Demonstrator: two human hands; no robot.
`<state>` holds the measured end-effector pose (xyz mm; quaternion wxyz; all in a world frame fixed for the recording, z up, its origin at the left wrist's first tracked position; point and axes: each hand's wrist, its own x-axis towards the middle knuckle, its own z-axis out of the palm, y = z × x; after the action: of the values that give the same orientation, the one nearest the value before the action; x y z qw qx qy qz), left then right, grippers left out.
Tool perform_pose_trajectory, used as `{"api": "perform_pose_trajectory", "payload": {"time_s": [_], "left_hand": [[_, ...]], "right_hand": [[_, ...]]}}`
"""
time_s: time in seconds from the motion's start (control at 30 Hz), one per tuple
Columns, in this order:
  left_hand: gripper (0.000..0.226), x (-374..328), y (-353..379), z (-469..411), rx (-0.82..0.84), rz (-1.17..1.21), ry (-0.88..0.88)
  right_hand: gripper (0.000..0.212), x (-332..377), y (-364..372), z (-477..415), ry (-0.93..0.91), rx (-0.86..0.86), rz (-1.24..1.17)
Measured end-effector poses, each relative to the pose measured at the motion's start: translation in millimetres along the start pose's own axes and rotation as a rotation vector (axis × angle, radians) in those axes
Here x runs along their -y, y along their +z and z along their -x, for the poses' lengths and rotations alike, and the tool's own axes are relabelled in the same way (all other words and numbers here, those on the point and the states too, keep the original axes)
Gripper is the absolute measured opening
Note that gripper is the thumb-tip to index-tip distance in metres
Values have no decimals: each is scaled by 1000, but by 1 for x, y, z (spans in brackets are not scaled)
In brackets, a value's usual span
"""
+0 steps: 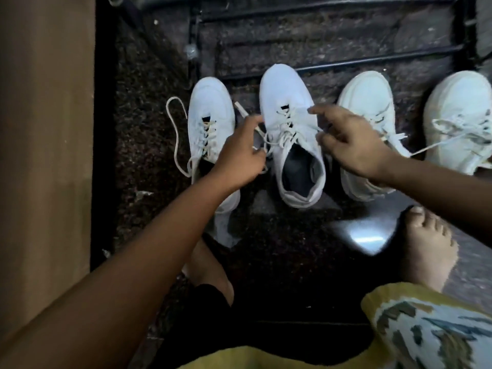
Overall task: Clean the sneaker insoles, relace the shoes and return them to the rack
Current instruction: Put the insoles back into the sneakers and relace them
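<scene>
Both grips work at the middle sneaker point(290, 97). The left grip point(239, 155) pinches one end of its lace point(282, 129) beside the shoe's left flank, and the right grip point(354, 145) pinches the other end on the right, forefinger stretched over the eyelets. That sneaker stands on the dark floor point(143, 155), toe towards the black rack point(332, 66). Its mate point(210, 102) lies just left, a loose lace point(176, 145) trailing beside it. Two cream sneakers point(367, 102) stand to the right.
</scene>
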<state>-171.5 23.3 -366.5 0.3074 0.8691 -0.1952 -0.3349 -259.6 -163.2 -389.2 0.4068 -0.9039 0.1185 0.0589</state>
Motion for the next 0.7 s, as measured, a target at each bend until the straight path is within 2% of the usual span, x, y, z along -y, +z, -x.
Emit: {"api": "perform_pose_trajectory", "payload": {"time_s": [0.13, 0.23, 0.37, 0.43, 0.5, 0.6, 0.7], "left_hand": [[64, 10, 18, -18, 84, 97, -61], [58, 23, 34, -23, 16, 141, -50], [37, 37, 44, -18, -138, 58, 7], [19, 40, 42, -14, -161, 78, 55], [16, 38, 37, -12, -178, 81, 101], [18, 31, 18, -6, -204, -15, 185], [15, 27, 1, -2, -225, -255, 306]], "right_hand": [[47, -8, 17, -13, -1, 27, -41], [40, -12, 25, -10, 18, 5, -9], [34, -19, 26, -3, 7, -45, 15], [29, -19, 23, -2, 24, -57, -33], [21, -16, 21, -2, 57, -95, -70], [18, -11, 10, 2, 65, -128, -25], [20, -9, -11, 10, 42, -139, 45]]}}
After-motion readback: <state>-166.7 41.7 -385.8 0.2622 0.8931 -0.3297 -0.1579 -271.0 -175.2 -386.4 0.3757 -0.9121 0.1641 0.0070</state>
